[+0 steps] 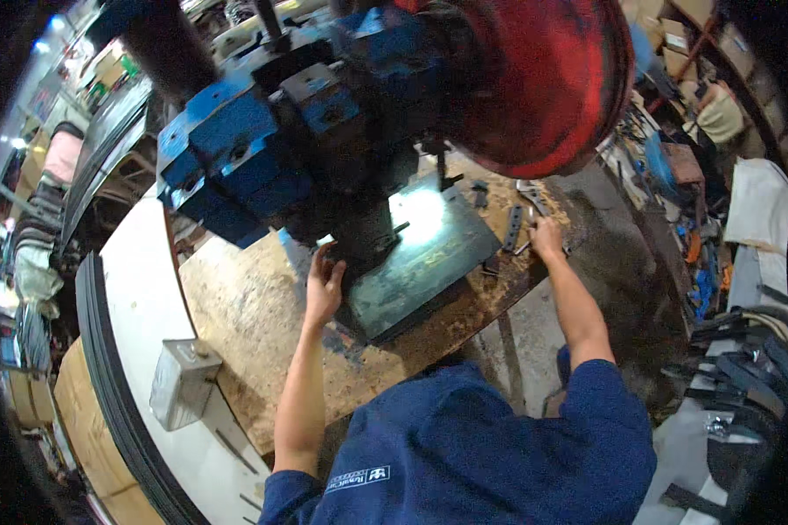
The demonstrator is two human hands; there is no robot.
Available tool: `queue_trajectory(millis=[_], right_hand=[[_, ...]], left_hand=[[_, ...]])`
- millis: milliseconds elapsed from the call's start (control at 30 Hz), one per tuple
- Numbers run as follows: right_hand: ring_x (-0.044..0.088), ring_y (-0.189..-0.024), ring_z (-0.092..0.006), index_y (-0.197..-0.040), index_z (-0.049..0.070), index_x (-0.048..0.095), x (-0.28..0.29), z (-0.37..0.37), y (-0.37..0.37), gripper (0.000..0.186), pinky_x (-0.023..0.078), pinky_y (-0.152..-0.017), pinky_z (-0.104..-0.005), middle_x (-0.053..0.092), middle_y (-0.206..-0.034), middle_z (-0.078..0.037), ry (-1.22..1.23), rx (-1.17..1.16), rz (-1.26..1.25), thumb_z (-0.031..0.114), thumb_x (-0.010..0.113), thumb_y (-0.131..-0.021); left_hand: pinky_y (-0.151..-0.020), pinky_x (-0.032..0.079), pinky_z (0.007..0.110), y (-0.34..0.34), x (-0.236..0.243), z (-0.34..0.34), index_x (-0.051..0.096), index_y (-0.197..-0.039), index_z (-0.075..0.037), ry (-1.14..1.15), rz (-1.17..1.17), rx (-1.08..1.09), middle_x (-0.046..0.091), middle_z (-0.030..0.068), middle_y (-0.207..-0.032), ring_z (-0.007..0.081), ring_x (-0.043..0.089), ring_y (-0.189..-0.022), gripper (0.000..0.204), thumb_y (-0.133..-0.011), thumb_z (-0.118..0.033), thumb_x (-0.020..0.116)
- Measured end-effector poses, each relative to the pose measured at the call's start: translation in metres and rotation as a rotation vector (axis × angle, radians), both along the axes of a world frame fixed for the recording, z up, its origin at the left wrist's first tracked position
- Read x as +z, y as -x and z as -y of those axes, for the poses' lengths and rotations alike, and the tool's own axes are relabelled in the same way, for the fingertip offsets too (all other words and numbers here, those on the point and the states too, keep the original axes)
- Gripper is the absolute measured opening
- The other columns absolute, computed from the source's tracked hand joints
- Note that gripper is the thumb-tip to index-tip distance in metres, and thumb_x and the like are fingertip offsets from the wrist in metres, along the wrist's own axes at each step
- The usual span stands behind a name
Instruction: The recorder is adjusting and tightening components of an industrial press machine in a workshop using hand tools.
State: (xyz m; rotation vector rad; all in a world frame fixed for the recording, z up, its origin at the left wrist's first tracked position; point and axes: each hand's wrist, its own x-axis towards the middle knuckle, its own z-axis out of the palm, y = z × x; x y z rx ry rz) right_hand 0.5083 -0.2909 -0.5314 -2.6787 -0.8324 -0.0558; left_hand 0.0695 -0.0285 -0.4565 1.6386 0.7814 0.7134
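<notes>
My left hand [325, 287] is raised beside the dark lower head of a blue press-like machine [236, 144]. Its fingers are apart, and a small pale patch shows at the fingertips; I cannot tell whether they touch the machine. Below the head lies a flat dark metal plate [438, 271], brightly lit near its far edge. Out to the right, my right hand [547, 238] is closed at the wooden table's edge, among small metal tools. What it grips is too small to make out. Just left of it lies a dark bar with holes [513, 227].
A big red wheel [552, 87] overhangs the far right of the worn wooden table [236, 297]. At left stand a grey metal box [184, 385] on a white curved surface [144, 289] and stacked black strips [118, 376]. Dark strips [749, 376] lie piled at right.
</notes>
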Motion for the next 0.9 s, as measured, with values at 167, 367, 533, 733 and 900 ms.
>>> queue_trajectory(millis=[167,367,533,733,900], right_hand=[[0.062,-0.075,-0.0359,-0.095,-0.003,0.058,0.068,-0.015,0.076,0.025,0.048,-0.067,-0.0445,0.063,-0.081,-0.019,-0.497,-0.074,0.033,0.020,0.052,-0.087],[0.046,-0.056,-0.0068,-0.092,0.006,0.051,0.069,-0.047,0.246,0.026,0.039,-0.048,-0.0250,0.050,-0.071,0.002,-0.670,0.156,-0.724,0.032,0.049,-0.096],[0.051,-0.051,-0.0105,-0.091,0.002,0.048,0.074,-0.113,0.327,0.023,0.040,-0.045,-0.0273,0.052,-0.061,-0.003,-0.596,0.226,-0.510,0.024,0.048,-0.097],[0.052,-0.044,-0.0122,-0.091,0.002,0.045,0.067,-0.123,0.342,0.020,0.040,-0.041,-0.0294,0.052,-0.056,-0.004,-0.697,0.203,-0.381,0.020,0.048,-0.097],[0.055,-0.048,-0.0201,-0.091,0.003,0.046,0.070,-0.128,0.360,0.017,0.041,-0.044,-0.0333,0.052,-0.057,-0.008,-0.743,0.176,-0.401,0.020,0.051,-0.095]], left_hand=[[-0.073,0.041,0.024,0.008,0.005,-0.001,0.046,-0.126,-0.005,-0.011,-0.043,0.039,0.056,0.0041,-0.082,0.0111,0.051,-0.078,0.037,-0.090,-0.006,0.056],[-0.070,0.044,0.027,0.005,-0.024,-0.004,0.048,-0.127,-0.008,-0.124,0.019,0.147,0.059,0.0096,-0.082,0.0157,0.053,-0.075,0.039,-0.089,-0.012,0.058],[-0.087,0.039,0.025,0.000,-0.016,0.000,0.044,-0.130,-0.003,0.010,-0.021,0.100,0.058,0.0077,-0.107,0.0131,0.051,-0.098,0.039,-0.092,-0.007,0.055],[-0.061,0.039,0.026,0.001,-0.014,-0.001,0.050,-0.123,-0.006,-0.086,0.055,0.104,0.049,0.0039,-0.072,0.0111,0.043,-0.067,0.037,-0.088,-0.008,0.059],[-0.071,0.040,0.027,0.004,-0.011,-0.006,0.048,-0.126,-0.005,0.001,0.009,0.060,0.054,0.0057,-0.083,0.0130,0.048,-0.076,0.039,-0.089,-0.008,0.058]])
